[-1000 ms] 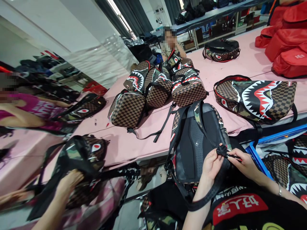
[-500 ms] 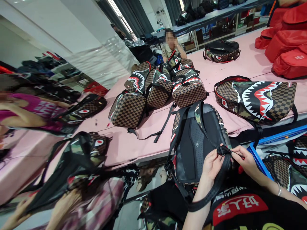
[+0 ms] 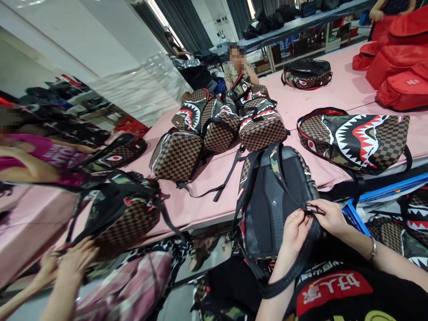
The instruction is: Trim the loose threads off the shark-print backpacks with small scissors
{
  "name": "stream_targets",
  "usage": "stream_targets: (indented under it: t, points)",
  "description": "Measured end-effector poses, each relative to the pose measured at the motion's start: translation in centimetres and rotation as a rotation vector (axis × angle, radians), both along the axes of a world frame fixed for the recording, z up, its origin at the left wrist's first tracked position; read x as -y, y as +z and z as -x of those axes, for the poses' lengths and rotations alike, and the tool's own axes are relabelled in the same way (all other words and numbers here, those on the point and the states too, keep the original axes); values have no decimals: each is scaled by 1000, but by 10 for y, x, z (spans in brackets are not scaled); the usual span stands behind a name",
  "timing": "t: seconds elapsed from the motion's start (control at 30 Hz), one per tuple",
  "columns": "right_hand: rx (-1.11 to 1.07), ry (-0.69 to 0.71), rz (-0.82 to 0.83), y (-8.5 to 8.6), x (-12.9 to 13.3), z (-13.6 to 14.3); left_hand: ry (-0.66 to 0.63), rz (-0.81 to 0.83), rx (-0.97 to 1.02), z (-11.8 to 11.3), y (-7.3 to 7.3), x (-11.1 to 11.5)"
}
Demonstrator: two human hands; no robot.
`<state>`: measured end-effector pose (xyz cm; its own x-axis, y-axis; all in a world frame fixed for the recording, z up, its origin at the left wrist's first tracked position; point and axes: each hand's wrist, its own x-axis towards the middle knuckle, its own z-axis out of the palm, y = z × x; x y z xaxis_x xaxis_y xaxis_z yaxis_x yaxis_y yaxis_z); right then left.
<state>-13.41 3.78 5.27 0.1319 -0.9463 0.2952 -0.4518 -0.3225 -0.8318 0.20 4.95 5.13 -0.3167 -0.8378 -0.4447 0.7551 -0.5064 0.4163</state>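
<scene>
A backpack (image 3: pixel 259 200) stands before me against the pink table's edge, its black padded back facing me. Brown check and camouflage show along its sides. My left hand (image 3: pixel 297 229) is closed on its black shoulder strap (image 3: pixel 309 256), pinching it near the strap's end. The strap loops down below my left wrist. Beside it, my right hand (image 3: pixel 331 216) is closed on a small black pronged piece (image 3: pixel 314 208), whose tips reach the strap end. I cannot tell whether this is a tool or a buckle part.
Several check backpacks (image 3: pixel 177 156) cluster on the pink table (image 3: pixel 200 205). Another, with a shark mouth (image 3: pixel 361 138), lies to the right. Red bags (image 3: pixel 401 84) are piled at the far right. A blue-rimmed crate (image 3: pixel 357 218) holds more bags. At left, a co-worker's hands (image 3: pixel 73 258) handle another backpack (image 3: pixel 130 218).
My right hand has shifted slightly up and turned, so the black prongs now show more plainly. My left hand stays on the strap. The left co-worker's backpack has turned and its check side shows.
</scene>
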Motion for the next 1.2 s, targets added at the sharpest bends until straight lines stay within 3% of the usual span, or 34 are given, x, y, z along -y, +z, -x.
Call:
stream_targets:
  t: [0.17, 0.33, 0.43, 0.57, 0.77, 1.0, 1.2]
  points:
    - [42, 161, -379, 15, 22, 9, -43, 14, 160, 1, 7, 1]
    - [25, 307, -456, 20, 39, 14, -25, -1, 300, 4, 15, 1]
    - [-3, 320, -464, 22, 41, 12, 45, -40, 300, 7, 16, 1]
    - [-35, 212, -421, 26, 32, 6, 105, -139, 215, 8, 12, 4]
    - [-41, 40, -215, 22, 2, 17, 28, -240, 57, 2, 11, 8]
    - [-231, 83, 170, -3, -17, 41, -4, -264, 39, -1, 7, 7]
    - [-302, 116, 262, -3, -13, 37, 17, -241, 33, -2, 7, 6]
